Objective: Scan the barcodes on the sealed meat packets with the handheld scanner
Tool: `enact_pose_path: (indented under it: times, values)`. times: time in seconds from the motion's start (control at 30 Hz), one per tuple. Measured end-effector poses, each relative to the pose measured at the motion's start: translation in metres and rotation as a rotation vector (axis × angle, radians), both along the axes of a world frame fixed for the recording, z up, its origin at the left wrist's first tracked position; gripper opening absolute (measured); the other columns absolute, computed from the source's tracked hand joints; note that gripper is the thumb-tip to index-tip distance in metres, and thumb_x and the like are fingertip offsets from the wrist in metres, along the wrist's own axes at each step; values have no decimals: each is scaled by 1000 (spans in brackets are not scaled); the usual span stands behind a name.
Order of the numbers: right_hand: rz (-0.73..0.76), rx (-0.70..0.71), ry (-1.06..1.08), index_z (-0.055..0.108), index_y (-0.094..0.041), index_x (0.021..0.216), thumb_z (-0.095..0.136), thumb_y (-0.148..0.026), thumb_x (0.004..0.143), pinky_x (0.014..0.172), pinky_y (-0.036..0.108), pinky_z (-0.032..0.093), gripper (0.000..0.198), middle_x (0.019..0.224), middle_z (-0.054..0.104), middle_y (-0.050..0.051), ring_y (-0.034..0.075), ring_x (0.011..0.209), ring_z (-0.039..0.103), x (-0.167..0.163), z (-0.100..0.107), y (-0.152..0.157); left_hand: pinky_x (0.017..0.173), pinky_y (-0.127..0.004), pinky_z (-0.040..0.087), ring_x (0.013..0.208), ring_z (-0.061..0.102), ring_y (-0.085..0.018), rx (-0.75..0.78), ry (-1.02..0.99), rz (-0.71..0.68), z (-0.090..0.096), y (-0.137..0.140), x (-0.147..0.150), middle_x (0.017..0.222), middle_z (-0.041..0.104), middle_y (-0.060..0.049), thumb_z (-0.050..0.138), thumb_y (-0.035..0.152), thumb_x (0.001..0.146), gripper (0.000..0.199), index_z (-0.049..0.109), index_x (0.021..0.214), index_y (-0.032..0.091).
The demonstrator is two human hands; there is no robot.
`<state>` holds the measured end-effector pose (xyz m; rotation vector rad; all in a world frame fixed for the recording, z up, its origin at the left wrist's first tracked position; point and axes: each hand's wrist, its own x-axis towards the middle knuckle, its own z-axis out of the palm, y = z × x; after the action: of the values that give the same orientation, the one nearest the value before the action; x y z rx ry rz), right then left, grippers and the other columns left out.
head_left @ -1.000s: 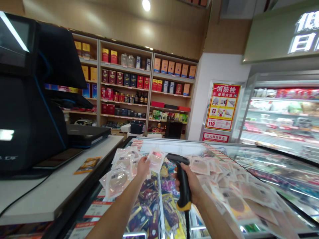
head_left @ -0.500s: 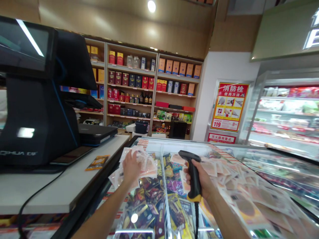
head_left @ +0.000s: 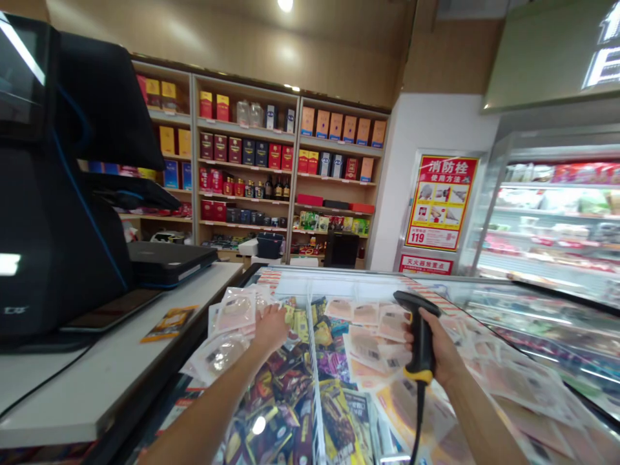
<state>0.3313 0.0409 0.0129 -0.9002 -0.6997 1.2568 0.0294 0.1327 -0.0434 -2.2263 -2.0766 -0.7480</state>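
Observation:
My right hand (head_left: 444,354) is wrapped round the grip of a black and yellow barcode scanner (head_left: 423,339). Its cord hangs down over the goods on the freezer glass. My left hand (head_left: 271,329) is at the right edge of a pile of flat, clear plastic packs (head_left: 225,355), fingers somewhat apart; no pack shows clearly in its grasp. Round, pale flat pieces show inside those packs. More such packs (head_left: 368,342) lie spread under and left of the scanner, and another heap (head_left: 513,381) reaches to the right.
A white counter (head_left: 62,403) on the left carries a black checkout terminal (head_left: 43,213) and a small orange-brown packet (head_left: 169,323). Wrapped ice creams (head_left: 271,407) lie beneath the glass, split by a white wire divider (head_left: 316,387). Shelves of boxes stand behind.
My left hand has moved right, off the top of the left pile to its edge. My right hand has carried the scanner to the right, uncovering more packs. The view has shifted slightly.

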Motion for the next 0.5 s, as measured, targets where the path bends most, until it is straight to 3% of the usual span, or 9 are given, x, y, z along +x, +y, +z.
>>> enact_pose_path:
  times: [0.1,0.2,0.33,0.5]
  values:
    - [-54,-23,-13,50,-16,75,53,-35,64,35,20,39,22,53,55,-2,7,38,46,17,-3,2,80,-40,35,93,47,-18,-68,-70,-16,0,19,40,102,51,-6,43,30,75,31,45,103,16]
    - [-77,-54,-19,50,-17,75,53,-34,64,34,19,38,20,52,54,-2,7,37,45,28,-7,4,73,-36,41,84,51,-15,-127,-134,-21,-2,37,80,98,52,-5,41,34,76,32,46,101,14]
    - [-79,-67,-11,49,-17,73,54,-34,64,35,18,37,20,50,53,-3,6,36,44,38,-13,10,75,-37,37,92,50,-22,-134,-195,16,-4,52,117,97,55,-11,48,39,70,41,45,101,13]
    - [-96,-83,-53,50,-17,76,55,-35,62,34,19,37,23,53,55,-2,7,37,46,38,-17,21,84,-45,28,104,40,-27,-112,-250,45,-7,62,138,103,51,-13,55,36,65,48,42,104,12]
